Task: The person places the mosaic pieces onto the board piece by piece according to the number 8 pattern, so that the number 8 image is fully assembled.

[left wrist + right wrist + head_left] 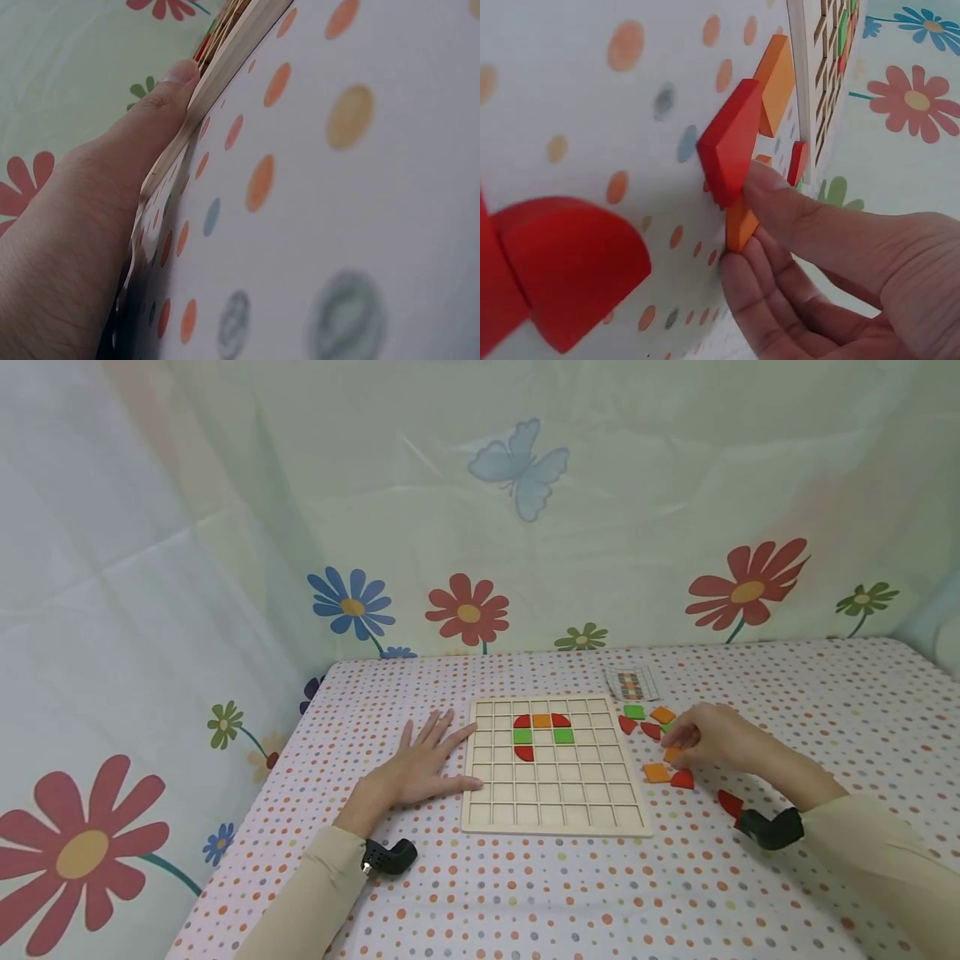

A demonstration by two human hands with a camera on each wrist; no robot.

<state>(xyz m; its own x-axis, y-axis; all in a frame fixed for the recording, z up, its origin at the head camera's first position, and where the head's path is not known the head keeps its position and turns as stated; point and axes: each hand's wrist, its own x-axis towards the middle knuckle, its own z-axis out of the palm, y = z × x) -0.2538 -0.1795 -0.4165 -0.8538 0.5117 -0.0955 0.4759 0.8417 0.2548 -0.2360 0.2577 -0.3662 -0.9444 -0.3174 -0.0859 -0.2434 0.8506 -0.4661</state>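
Observation:
A wooden grid board (517, 817) lies on the table. My left hand (416, 770) rests at its left edge with fingers spread; the thumb touches the rim in the left wrist view. Set in the grid are an orange square (542, 721), two green squares (563, 737) and three red quarter-round pieces (523, 753). Right of the board, my right hand (708, 739) pinches an orange square tile (739, 226) between thumb and fingers, close over the table. A red quarter-round piece (731, 142) and another orange square (777, 84) lie beside it.
More loose pieces lie around my right hand, among them a green square (633, 712), an orange square (663, 715) and red pieces (730, 802) near the wrist. A small card with a coloured pattern (630, 683) lies behind the board. A flowered cloth hangs behind the table.

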